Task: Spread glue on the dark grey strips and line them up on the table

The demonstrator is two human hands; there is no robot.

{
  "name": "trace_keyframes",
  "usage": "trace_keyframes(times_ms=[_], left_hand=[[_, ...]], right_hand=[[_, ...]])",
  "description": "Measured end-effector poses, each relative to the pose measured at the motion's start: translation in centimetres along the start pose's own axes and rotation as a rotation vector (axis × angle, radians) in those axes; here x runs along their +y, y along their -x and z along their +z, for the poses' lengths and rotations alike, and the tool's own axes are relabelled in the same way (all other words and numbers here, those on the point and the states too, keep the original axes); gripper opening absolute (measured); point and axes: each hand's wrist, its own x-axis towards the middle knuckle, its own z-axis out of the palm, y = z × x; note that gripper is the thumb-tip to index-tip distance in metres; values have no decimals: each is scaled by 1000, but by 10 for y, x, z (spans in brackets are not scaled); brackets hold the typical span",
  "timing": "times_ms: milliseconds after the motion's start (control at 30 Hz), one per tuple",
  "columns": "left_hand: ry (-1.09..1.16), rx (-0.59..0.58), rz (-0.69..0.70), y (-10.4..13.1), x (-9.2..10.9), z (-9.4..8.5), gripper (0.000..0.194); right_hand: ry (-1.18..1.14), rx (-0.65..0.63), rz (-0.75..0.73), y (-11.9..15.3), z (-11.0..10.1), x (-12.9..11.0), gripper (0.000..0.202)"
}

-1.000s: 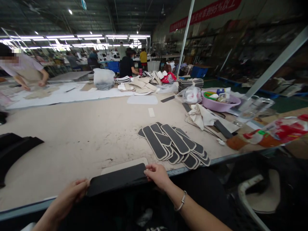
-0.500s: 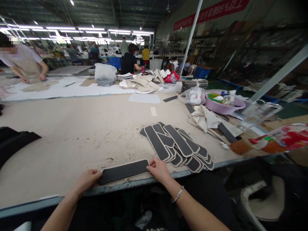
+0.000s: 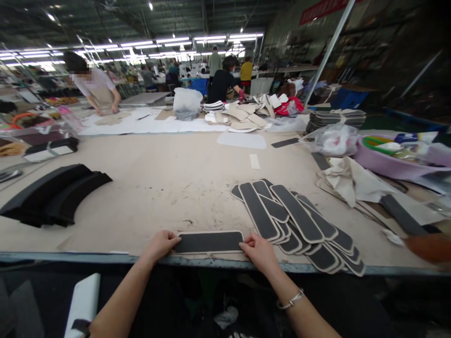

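A dark grey strip with a beige border and rounded corners [image 3: 211,242] lies lengthwise along the table's near edge. Its left end is pinched by my left hand [image 3: 162,245], with thumb and fingers closed on it. At the opposite end my right hand [image 3: 260,252], a metal bracelet on its wrist, pinches the strip the same way. Just beyond my right hand is a loose, overlapping pile of similar bordered strips [image 3: 299,213], fanned out toward the right.
Black curved pieces [image 3: 52,192] are stacked at the left. A pink basin [image 3: 398,157] with odds and ends stands at the right, near crumpled beige cloth [image 3: 347,180]. Across the table are a plastic bag [image 3: 187,104] and cut pieces [image 3: 243,117]. Another person [image 3: 97,89] works at far left.
The view has turned left, bringing more of the black stack into sight. Both hands still grip the strip, which now appears level with the table edge rather than slanted.
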Motion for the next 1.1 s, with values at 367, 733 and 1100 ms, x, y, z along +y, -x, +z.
trace_keyframes(times_ms=[367,733,1100], left_hand=[[-256,26,29,9,18,1,30],[-422,66,98,6,21,1,28],[-339,28,83,2,13,2,28]], right_hand=[[8,35,-29,1,2,1,8],[24,79,-28,2,3,-2,8],[70,109,-28,0,4,-3,6]])
